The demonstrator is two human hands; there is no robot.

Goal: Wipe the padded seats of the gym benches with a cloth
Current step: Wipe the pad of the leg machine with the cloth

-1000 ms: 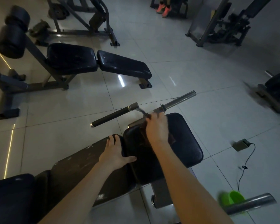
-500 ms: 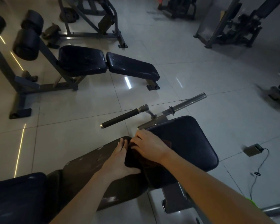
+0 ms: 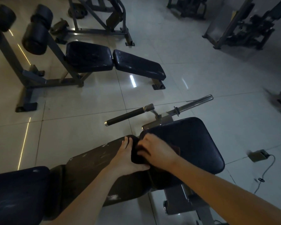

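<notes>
The near bench has a black padded seat [image 3: 193, 143] at centre right, a worn brown pad [image 3: 91, 168] to its left, and a dark pad [image 3: 15, 192] at the lower left. A dark cloth [image 3: 137, 158] lies bunched on the seat's left edge. My right hand [image 3: 157, 151] grips the cloth with curled fingers and presses it onto the seat. Just left of the cloth, my left hand [image 3: 126, 159] rests flat on the brown pad with straight fingers. A second bench with two black pads [image 3: 91, 57] stands farther back on the left.
A black-gripped handle [image 3: 126, 116] and a chrome bar [image 3: 195, 103] stick out beyond the seat. Roller pads [image 3: 37, 30] on a frame stand at far left. Machines [image 3: 250, 25] fill the back right. A small box with a cable [image 3: 258, 155] lies on the tiled floor at right.
My right hand has drawn the cloth from the seat's far edge back to its left edge, beside my left hand. The left hand has stayed on the brown pad.
</notes>
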